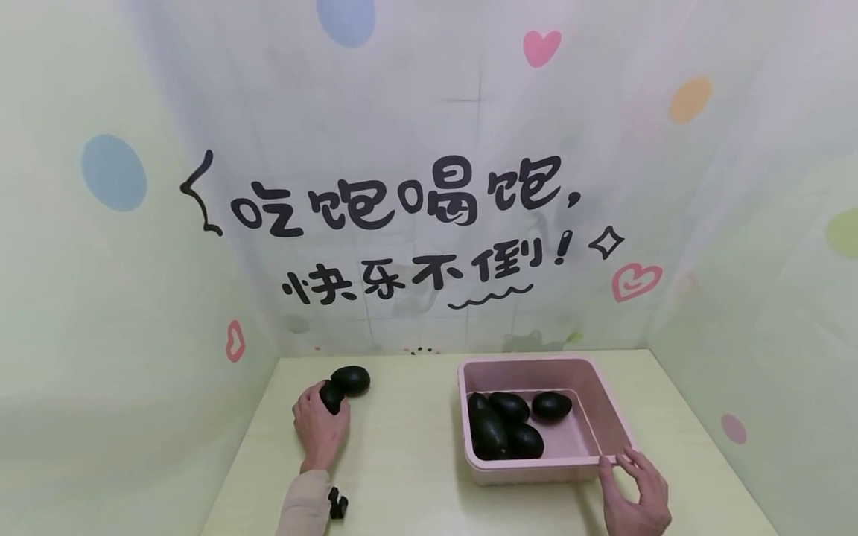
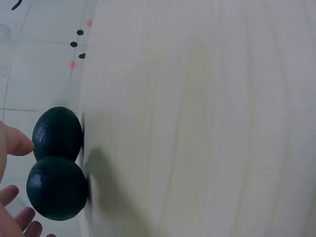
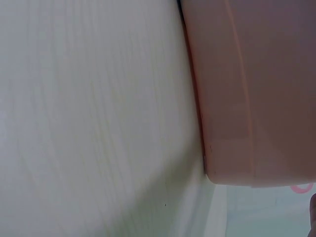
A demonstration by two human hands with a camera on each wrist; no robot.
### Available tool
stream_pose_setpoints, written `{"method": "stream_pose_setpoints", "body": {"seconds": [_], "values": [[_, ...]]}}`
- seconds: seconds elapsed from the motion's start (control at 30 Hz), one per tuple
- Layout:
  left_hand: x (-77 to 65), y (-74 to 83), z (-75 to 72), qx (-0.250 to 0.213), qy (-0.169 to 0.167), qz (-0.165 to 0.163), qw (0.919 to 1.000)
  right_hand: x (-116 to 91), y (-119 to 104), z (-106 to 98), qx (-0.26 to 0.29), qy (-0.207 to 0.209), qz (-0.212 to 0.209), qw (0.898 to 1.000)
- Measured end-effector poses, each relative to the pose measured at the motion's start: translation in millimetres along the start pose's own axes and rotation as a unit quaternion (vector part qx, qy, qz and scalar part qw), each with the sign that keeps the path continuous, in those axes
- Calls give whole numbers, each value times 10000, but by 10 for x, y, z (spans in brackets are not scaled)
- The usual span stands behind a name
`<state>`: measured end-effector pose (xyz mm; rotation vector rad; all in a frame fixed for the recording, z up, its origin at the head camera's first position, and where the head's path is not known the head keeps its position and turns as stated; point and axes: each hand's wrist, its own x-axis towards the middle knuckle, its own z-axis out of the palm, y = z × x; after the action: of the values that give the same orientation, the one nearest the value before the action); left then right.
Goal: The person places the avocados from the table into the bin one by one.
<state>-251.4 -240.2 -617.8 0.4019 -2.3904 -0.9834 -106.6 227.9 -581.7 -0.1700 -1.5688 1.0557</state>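
Note:
On the left of the table, two dark green avocados touch each other. My left hand point(image 1: 322, 428) is at the nearer avocado point(image 2: 57, 188), fingers on one side and thumb on the other. In the left wrist view, the fingertips point(image 2: 24, 217) stand slightly apart from it, while the thumb lies close to the farther avocado point(image 1: 351, 380). A pink plastic bin point(image 1: 529, 465) stands on the right, with several dark avocados point(image 1: 551, 406) inside, mostly on its left side. At the bin's front right corner, my right hand point(image 1: 637, 495) pinches the rim between thumb and fingers.
The pale wood-grain table point(image 1: 402, 454) meets a printed cloth backdrop point(image 1: 415, 97) at the back, with cloth walls on both sides. A small black object point(image 1: 338, 503) sits beside the left sleeve point(image 1: 304, 502).

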Motion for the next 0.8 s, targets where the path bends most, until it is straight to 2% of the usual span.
{"method": "stream_pose_setpoints", "body": {"seconds": [0.27, 0.5, 0.6, 0.8], "values": [[4, -100, 52, -19, -222, -211, 9995, -57, 230, -25, -117, -21, -40, 9999], [1, -158, 63, -153, -337, -451, 9983, -4, 39, -2, 25, -36, -167, 9999], [9, -171, 75, -162, -443, -547, 9974, 7, 21, -1, 40, -15, -188, 9998], [8, -195, 101, -200, -599, -707, 9955, -46, 240, -14, -12, 23, -200, 9998]]}}
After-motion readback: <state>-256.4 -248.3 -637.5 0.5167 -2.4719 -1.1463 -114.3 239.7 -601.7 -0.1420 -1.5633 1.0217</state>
